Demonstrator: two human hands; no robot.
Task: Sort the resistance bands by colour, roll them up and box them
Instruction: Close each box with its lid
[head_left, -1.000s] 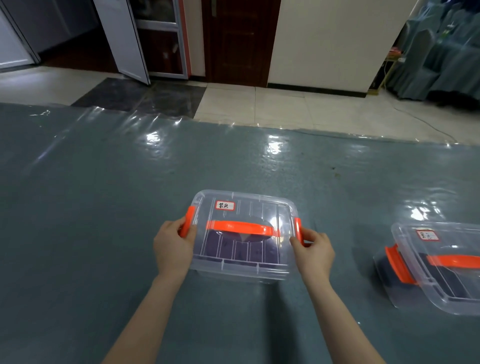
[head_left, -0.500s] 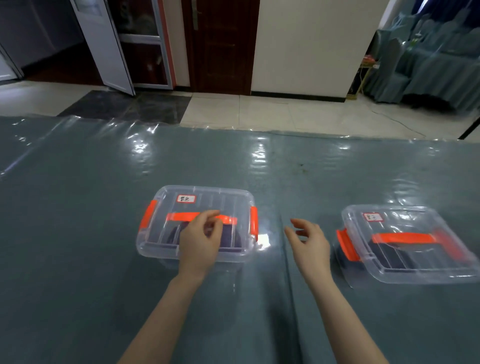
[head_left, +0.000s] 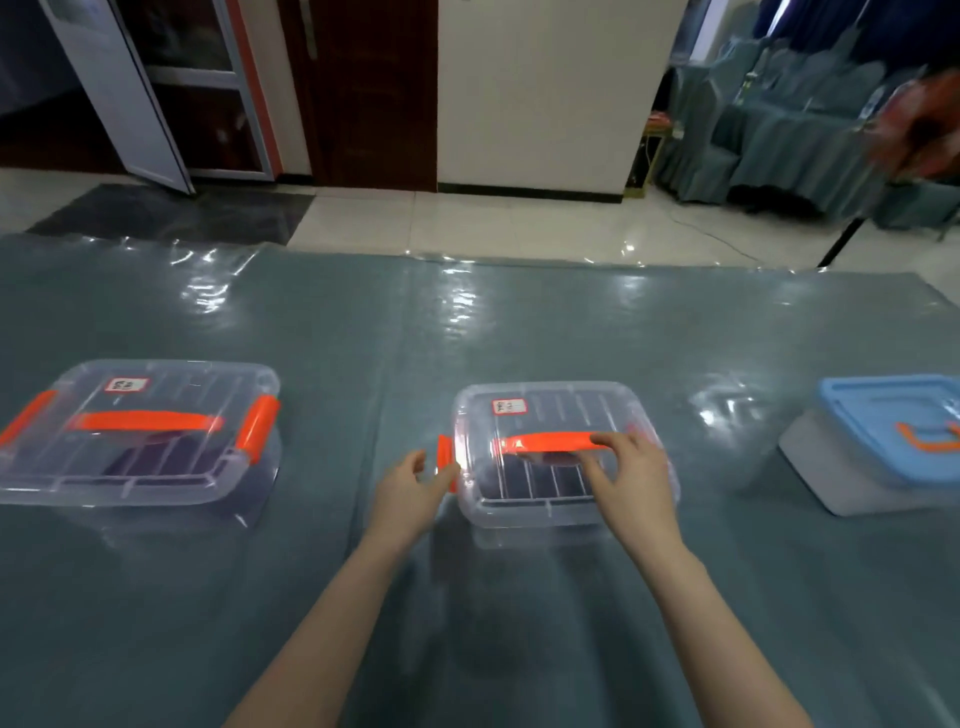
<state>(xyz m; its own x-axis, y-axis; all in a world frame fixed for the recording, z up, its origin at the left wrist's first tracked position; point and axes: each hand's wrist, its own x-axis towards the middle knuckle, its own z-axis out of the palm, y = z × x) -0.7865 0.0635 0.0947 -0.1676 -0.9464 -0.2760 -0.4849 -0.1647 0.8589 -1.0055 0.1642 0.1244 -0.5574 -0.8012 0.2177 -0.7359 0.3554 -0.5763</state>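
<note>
Middle clear box (head_left: 561, 499), lidded, dark bands dimly visible inside, on the grey-blue table cover (head_left: 467, 338); right hand (head_left: 631, 486) on its lid, fingers curled onto the orange handle (head_left: 545, 443); left hand (head_left: 408, 493) relaxed, fingers loose, touching the orange left clasp (head_left: 444, 457). Second clear box (head_left: 140, 436), lidded, well apart to the left; blue-lidded box (head_left: 883, 441) to the right.
</note>
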